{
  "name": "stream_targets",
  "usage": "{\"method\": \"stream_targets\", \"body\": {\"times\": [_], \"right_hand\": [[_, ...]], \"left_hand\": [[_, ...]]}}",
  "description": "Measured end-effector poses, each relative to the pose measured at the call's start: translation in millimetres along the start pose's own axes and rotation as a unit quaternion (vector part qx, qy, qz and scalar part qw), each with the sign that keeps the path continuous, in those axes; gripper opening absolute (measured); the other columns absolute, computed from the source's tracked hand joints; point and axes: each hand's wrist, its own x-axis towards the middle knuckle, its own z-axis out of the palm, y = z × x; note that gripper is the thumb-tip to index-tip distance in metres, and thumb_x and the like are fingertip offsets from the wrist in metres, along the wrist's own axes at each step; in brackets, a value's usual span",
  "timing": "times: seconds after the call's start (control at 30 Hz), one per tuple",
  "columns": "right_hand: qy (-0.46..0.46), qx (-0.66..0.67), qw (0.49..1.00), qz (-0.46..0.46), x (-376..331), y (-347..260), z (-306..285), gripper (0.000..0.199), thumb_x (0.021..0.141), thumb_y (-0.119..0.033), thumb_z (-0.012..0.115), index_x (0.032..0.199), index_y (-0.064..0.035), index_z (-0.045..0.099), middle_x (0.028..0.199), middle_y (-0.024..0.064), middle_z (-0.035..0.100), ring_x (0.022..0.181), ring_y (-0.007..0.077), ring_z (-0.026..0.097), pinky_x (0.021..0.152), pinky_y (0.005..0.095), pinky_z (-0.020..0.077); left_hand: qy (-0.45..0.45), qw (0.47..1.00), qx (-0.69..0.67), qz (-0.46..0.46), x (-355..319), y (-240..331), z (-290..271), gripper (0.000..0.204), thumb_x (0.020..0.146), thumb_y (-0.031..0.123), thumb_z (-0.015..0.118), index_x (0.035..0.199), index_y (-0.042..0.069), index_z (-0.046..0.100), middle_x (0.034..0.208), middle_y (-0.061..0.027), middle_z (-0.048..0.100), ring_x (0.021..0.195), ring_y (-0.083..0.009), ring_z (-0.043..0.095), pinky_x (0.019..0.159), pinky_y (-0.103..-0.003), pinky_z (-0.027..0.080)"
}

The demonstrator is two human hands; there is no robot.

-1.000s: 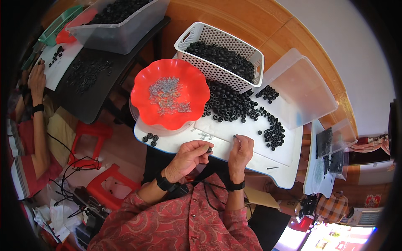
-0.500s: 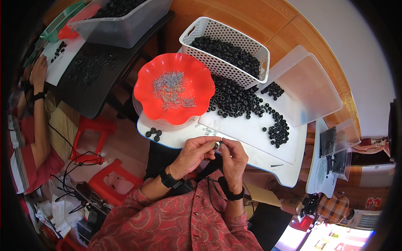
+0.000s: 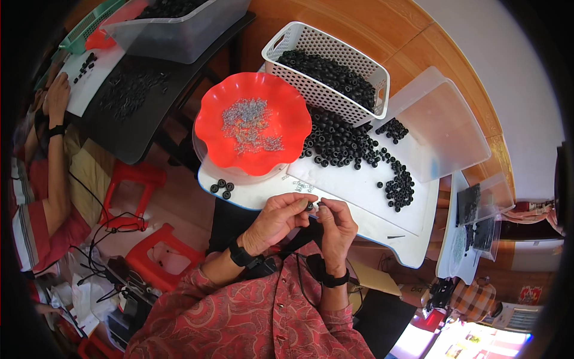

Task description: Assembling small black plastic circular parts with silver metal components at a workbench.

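In front of the near table edge, my left hand (image 3: 276, 220) pinches a small black round part (image 3: 310, 206) between thumb and fingertips. Close beside it, my right hand (image 3: 337, 232) is closed in a pinch; a tiny dark bit shows at its fingertips, too small to name. A narrow gap separates the two sets of fingertips. Beyond them, a red wavy-rimmed bowl (image 3: 209, 146) holds many small silvery metal pieces (image 3: 248, 122). Loose black round parts (image 3: 338, 140) are heaped on the white table (image 3: 359, 185), and several more (image 3: 222, 188) sit near its left edge.
A white perforated basket (image 3: 335, 99) full of black parts stands at the back, with a clear plastic bin (image 3: 448, 131) to its right. A thin dark tool (image 3: 396, 237) lies near the front edge. At left, another person's hand (image 3: 58, 96) rests by a black table (image 3: 140, 128); red stools (image 3: 161, 254) stand below.
My hands have drawn slightly apart at the fingertips, the right one shifting a little to the right. The black part stays in my left fingers. The whole view has shifted slightly.
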Motion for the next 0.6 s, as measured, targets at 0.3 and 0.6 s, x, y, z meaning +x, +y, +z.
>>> {"method": "stream_targets", "body": {"times": [0.3,0.6], "right_hand": [[-0.004,-0.034,0.998,-0.050,-3.4,-8.7,3.2,0.012,0.088,0.003,0.064,0.100,0.0016,0.067,0.095,0.0032,0.060,0.084,0.0096,0.055,0.073,0.0219,0.0452],[-0.011,-0.030,0.997,-0.064,-5.8,-10.1,7.7,0.013,0.087,0.005,0.065,0.100,0.0006,0.067,0.096,0.0052,0.059,0.087,0.0117,0.056,0.077,0.0225,0.0456]], "left_hand": [[0.006,1.000,-0.005,0.009,-0.9,1.7,2.0,0.028,0.099,0.013,0.054,0.121,-0.002,0.061,0.097,-0.0046,0.061,0.085,-0.0101,0.057,0.075,-0.026,0.051],[0.010,1.000,0.003,0.014,0.0,-0.1,1.5,0.026,0.099,0.013,0.054,0.121,-0.002,0.061,0.099,-0.0041,0.063,0.082,-0.0089,0.058,0.074,-0.025,0.052]]}}
